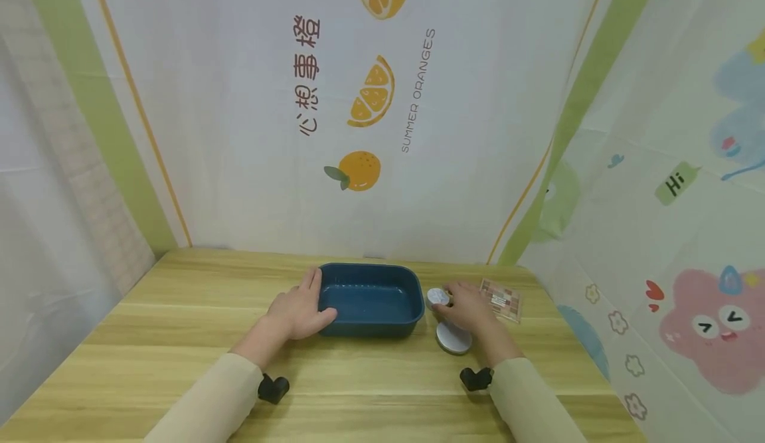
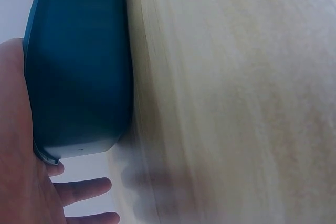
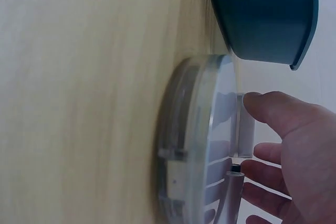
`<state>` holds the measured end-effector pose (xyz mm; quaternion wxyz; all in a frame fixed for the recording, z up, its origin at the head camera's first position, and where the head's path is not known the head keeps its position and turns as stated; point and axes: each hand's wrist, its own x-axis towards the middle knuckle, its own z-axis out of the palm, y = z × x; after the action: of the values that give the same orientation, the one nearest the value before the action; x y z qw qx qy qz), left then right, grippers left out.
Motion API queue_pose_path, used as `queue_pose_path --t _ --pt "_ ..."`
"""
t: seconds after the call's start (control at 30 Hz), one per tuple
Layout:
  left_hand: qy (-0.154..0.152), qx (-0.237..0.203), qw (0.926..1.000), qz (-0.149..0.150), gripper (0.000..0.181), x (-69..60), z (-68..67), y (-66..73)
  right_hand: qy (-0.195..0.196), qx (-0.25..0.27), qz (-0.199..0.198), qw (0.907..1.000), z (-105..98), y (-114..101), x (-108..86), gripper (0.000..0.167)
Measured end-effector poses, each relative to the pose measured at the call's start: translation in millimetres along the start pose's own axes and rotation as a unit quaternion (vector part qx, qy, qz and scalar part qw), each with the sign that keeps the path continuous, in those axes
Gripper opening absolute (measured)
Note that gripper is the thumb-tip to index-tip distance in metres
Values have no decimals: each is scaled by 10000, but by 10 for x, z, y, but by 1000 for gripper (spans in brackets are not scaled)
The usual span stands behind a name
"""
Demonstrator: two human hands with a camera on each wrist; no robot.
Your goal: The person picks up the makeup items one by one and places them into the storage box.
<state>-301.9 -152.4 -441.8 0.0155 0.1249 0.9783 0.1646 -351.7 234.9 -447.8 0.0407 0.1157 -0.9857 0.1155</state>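
A dark blue rectangular tub (image 1: 370,303) stands on the table. My left hand (image 1: 301,309) rests against its left end, thumb over the near corner and the other fingers stretched along the side; in the left wrist view those fingers (image 2: 84,190) look straight. To the right of the tub, my right hand (image 1: 469,307) pinches a small round jar (image 1: 437,298) with a whitish top. The right wrist view shows the thumb on the jar's clear side (image 3: 245,127). Just nearer lies a larger round compact (image 1: 453,338) with a pale lid and clear sides.
A flat palette (image 1: 502,299) of brown and pink squares lies right of my right hand. A slim clear tube (image 3: 230,198) with a dark part shows beside my right fingers. A printed curtain (image 1: 251,164) hangs behind the wooden table (image 1: 370,396).
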Motion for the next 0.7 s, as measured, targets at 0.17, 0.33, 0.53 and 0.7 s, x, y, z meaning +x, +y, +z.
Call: queue_pose_path --t 0.17,0.33,0.53,0.7 --pt "10 -5 10000 25 100 12 -32 4 17 9 50 10000 19 8 47 55" --pt "43 -18 10000 29 101 33 -30 1 54 193 86 9998 37 9 95 53" --pt "12 -98 9999 43 101 30 6 -11 48 162 108 9998 63 5 99 46" --pt "23 -103 9999 10 100 -5 18 -28 75 127 102 9998 73 -35 74 48"
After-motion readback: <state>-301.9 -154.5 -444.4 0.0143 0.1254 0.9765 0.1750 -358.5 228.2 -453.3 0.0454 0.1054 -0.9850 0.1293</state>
